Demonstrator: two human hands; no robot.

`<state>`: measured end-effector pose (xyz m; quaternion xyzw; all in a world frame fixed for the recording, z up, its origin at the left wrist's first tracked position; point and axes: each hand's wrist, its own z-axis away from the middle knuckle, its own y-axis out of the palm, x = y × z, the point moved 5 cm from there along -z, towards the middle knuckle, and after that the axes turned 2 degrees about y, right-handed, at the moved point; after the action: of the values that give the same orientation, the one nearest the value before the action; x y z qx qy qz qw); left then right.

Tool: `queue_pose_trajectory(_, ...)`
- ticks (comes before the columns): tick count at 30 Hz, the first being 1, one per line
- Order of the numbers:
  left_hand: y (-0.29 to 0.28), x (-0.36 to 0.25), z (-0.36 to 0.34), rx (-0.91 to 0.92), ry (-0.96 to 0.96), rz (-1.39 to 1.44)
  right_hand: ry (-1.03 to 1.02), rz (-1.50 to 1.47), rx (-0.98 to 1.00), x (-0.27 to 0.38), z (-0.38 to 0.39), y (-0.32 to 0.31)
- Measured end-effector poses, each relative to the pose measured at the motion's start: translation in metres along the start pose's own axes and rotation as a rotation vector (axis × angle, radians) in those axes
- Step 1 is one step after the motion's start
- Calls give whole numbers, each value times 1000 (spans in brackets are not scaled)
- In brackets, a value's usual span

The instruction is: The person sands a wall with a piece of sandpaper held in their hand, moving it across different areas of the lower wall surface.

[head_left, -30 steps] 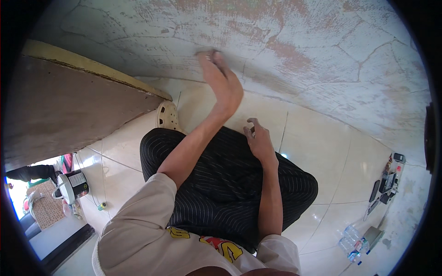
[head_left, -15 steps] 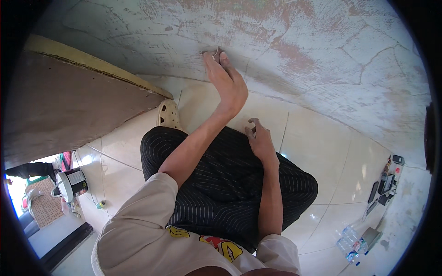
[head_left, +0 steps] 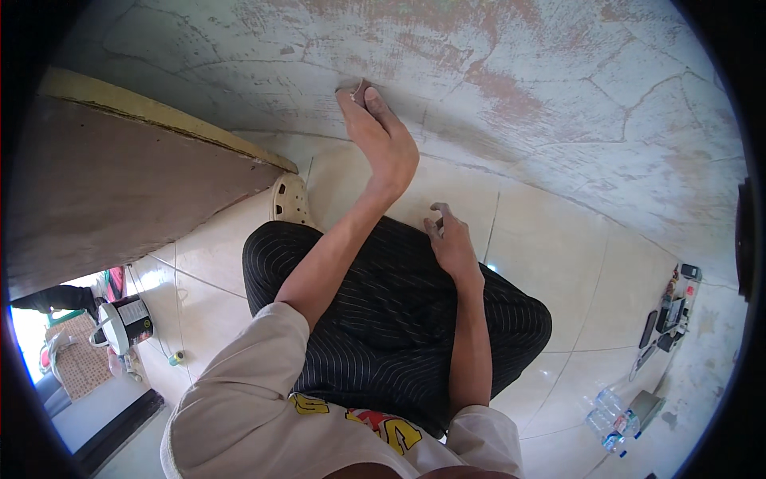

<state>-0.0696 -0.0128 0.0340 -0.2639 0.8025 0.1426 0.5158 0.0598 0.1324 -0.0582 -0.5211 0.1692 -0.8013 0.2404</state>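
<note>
A patched, cracked wall (head_left: 519, 96) meets pale floor tiles (head_left: 550, 263) in front of us. Our left hand (head_left: 383, 136) presses a small sanding pad (head_left: 361, 89) flat against the wall, fingers clamped over it. Our right hand (head_left: 451, 243) rests loose and empty on the striped knee (head_left: 383, 295). Pressed too hard near a crack, the pad may, we judge, gouge filler or slip free. 1 paint can (head_left: 124, 323) stands well apart at left.
</note>
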Motion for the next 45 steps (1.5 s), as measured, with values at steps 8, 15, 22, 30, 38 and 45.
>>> queue_pose_trajectory(8,35,-13,53,334,252,-42,-93,70,-4,-3,-2,9)
queue_pose_trajectory(15,-13,-17,-10,-52,-124,2,-96,41,-70,-5,-1,0)
queue_pose_trajectory(22,28,-8,40,164,315,-106,-125,69,-47,-13,-3,12)
queue_pose_trajectory(30,9,-17,16,7,130,-49,-117,64,-61,-2,-3,6)
queue_pose_trajectory(38,1,-10,4,-80,-65,146,-85,29,-62,-5,-2,-1)
queue_pose_trajectory(45,29,-11,53,313,-9,47,-110,75,-19,-7,-2,12)
